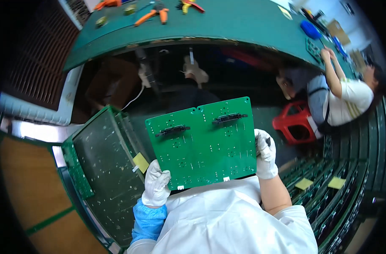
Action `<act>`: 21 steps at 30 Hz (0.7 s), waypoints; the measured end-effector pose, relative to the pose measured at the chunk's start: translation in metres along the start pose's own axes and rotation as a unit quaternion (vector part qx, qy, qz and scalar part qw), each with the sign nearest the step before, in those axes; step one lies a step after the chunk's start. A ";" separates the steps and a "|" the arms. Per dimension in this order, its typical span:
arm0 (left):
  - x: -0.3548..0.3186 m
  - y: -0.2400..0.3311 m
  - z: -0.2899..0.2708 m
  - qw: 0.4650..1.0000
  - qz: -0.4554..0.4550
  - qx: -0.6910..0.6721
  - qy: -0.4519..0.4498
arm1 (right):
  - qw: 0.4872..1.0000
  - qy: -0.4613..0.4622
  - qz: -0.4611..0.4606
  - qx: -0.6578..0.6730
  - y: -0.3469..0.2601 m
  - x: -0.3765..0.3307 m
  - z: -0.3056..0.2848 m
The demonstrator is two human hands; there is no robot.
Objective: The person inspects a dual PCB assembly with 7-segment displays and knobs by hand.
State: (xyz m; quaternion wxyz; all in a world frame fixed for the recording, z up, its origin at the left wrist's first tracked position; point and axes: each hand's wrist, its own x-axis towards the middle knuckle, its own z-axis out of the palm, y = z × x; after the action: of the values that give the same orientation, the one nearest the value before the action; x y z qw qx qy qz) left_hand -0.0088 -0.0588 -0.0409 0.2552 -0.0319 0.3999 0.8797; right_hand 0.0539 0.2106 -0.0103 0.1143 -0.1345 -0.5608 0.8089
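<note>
A large green circuit board (203, 150) is held up in front of my body. Two black connectors stand on its face, and small white parts sit along its lower edge. My left hand (156, 185), in a white glove with a blue sleeve cover above the wrist, grips the board's lower left corner. On the board's right edge, my right hand (265, 155) is closed in a white glove, with a dark patch at its fingertips. The fingers behind the board are hidden.
Ahead runs a green workbench (243, 25) with orange-handled pliers (152, 15). At right, a co-worker (349, 95) sits on a red stool (294, 122), handling another board (313, 51). A rack of boards (328, 199) stands right; a dark green bin (108, 169) stands left.
</note>
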 end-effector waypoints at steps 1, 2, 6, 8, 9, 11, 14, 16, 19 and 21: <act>0.003 -0.004 0.011 1.000 -0.005 0.019 0.016 | 0.999 0.027 -0.001 -0.036 0.001 -0.007 -0.011; 0.006 -0.009 0.015 0.999 -0.019 0.026 0.014 | 0.997 0.062 -0.016 -0.038 0.004 -0.011 -0.017; 0.011 -0.022 0.005 0.998 -0.034 0.051 -0.004 | 0.990 0.135 0.007 -0.043 0.013 -0.021 -0.034; 0.012 -0.026 0.004 0.998 -0.044 0.051 -0.001 | 0.984 0.169 -0.018 -0.054 0.017 -0.015 -0.034; 0.014 -0.026 0.007 0.995 -0.041 0.091 0.016 | 0.985 0.167 -0.010 -0.052 0.020 -0.013 -0.037; 0.020 -0.018 -0.002 0.989 -0.041 0.139 0.035 | 0.983 0.157 0.010 -0.090 0.035 -0.008 -0.034; 0.023 -0.009 -0.005 0.985 -0.045 0.160 0.052 | 0.984 0.144 0.025 -0.106 0.046 -0.006 -0.034; 0.026 -0.003 0.006 0.975 -0.101 0.186 0.071 | 0.985 0.142 0.028 -0.099 0.048 -0.004 -0.037; 0.028 -0.008 0.005 0.978 -0.093 0.182 0.034 | 0.984 0.147 0.031 -0.091 0.047 -0.002 -0.042; 0.031 -0.009 0.009 0.978 -0.087 0.187 0.030 | 0.985 0.148 0.028 -0.082 0.047 -0.001 -0.045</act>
State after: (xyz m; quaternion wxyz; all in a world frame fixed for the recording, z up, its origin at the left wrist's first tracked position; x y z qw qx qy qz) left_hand -0.0295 -0.0340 -0.0488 0.3205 -0.0445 0.5604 0.7624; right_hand 0.0692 0.2331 -0.0696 0.1620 -0.2773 -0.5981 0.7342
